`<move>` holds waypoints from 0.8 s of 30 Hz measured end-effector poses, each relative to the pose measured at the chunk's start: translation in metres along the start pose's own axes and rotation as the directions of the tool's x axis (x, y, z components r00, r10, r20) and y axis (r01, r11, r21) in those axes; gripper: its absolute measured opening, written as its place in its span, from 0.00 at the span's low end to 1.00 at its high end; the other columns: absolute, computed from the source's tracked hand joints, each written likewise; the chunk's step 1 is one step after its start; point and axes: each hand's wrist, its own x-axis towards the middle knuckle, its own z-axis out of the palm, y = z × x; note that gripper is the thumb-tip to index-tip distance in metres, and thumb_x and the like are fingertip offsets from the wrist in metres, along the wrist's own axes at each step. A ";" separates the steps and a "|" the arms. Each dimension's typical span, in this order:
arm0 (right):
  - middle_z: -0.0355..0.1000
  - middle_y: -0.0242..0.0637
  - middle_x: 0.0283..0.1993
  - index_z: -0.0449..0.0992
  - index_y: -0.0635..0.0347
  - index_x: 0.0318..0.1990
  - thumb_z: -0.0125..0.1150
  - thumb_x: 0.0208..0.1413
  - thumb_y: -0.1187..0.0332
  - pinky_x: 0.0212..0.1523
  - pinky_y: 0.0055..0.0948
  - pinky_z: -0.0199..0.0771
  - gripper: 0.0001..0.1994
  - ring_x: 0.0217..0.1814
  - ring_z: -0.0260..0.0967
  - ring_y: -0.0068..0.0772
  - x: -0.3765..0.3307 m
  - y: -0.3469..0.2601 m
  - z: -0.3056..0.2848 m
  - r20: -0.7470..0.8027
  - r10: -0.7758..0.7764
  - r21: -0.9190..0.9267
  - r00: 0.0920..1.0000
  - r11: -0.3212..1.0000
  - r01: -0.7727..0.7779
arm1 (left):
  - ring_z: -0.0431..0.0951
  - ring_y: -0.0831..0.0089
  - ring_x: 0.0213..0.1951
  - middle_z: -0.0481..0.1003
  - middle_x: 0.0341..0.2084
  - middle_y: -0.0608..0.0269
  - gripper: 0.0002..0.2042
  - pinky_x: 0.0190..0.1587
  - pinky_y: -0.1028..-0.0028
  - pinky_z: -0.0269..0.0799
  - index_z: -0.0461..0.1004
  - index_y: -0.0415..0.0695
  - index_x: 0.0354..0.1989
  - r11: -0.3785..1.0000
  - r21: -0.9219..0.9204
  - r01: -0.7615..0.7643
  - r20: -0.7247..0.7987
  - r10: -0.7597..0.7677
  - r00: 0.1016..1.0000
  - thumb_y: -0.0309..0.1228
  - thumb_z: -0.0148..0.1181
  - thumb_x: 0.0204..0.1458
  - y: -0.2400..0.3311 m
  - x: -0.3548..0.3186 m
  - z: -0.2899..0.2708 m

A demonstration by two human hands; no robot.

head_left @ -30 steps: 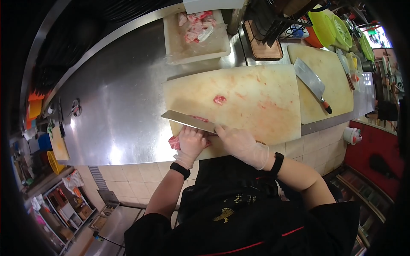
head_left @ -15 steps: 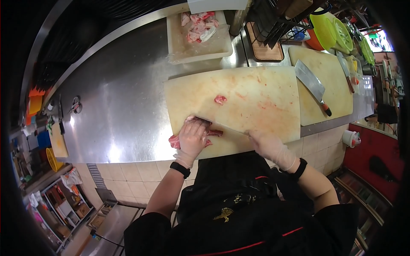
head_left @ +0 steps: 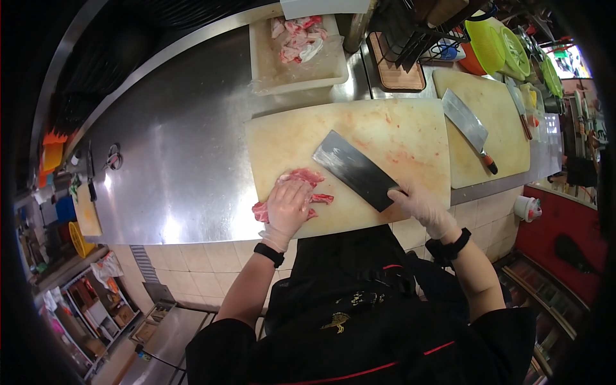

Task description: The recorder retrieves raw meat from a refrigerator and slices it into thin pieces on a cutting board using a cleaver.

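My left hand [head_left: 289, 204], in a clear glove, presses down on raw meat [head_left: 301, 176] at the near left of the white cutting board [head_left: 276, 135]. Reddish ends of meat stick out around the fingers, on both sides of the hand. With my right hand [head_left: 423, 208], also gloved, I grip a cleaver [head_left: 357, 170]. Its broad dark blade is turned nearly flat over the middle of the board, apart from the meat under my left hand. The cleaver's handle is hidden inside my right fist.
Behind the board stands a white tub [head_left: 298, 80] holding meat pieces. A second cutting board [head_left: 494, 122] at right bears another cleaver [head_left: 466, 120] and a slim knife [head_left: 518, 106]. Scissors [head_left: 113, 157] lie on the steel counter [head_left: 186, 147] at left. A knife rack [head_left: 417, 38] stands at the back.
The cleaver has left the meat at my left hand, moving right, and its blade has turned from edge-on to nearly flat. The small meat piece mid-board is now out of sight.
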 end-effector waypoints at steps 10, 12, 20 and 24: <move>0.72 0.41 0.31 0.68 0.59 0.46 0.50 0.49 0.74 0.28 0.40 0.74 0.14 0.30 0.74 0.45 -0.025 -0.037 0.065 -0.050 -0.532 -0.633 0.845 0.672 0.385 | 0.74 0.59 0.44 0.74 0.38 0.60 0.14 0.51 0.57 0.70 0.77 0.44 0.36 0.998 0.054 -0.032 0.024 0.031 0.999 0.27 0.63 0.37 -0.006 -0.007 0.004; 0.72 0.39 0.27 0.71 0.58 0.46 0.51 0.52 0.72 0.23 0.37 0.72 0.12 0.26 0.74 0.41 -0.023 -0.039 0.071 -0.118 -0.613 -0.676 0.781 0.626 0.388 | 0.74 0.58 0.44 0.74 0.37 0.58 0.14 0.51 0.56 0.70 0.77 0.43 0.36 0.999 0.053 -0.015 0.014 0.014 1.000 0.27 0.64 0.36 -0.005 -0.006 0.005; 0.72 0.39 0.32 0.68 0.60 0.47 0.50 0.50 0.75 0.27 0.38 0.74 0.15 0.30 0.74 0.41 -0.029 -0.034 0.069 -0.083 -0.591 -0.646 0.802 0.645 0.408 | 0.74 0.54 0.43 0.75 0.37 0.56 0.15 0.48 0.56 0.71 0.77 0.41 0.36 0.997 0.079 -0.006 0.056 0.002 0.998 0.26 0.65 0.35 -0.002 -0.005 0.001; 0.72 0.41 0.34 0.67 0.60 0.48 0.50 0.50 0.75 0.30 0.40 0.74 0.16 0.34 0.74 0.45 -0.039 -0.022 0.055 -0.047 -0.502 -0.625 0.863 0.689 0.367 | 0.74 0.57 0.43 0.75 0.37 0.58 0.16 0.48 0.57 0.71 0.77 0.42 0.38 0.998 0.058 -0.028 0.002 0.028 1.000 0.26 0.64 0.36 -0.002 0.001 0.001</move>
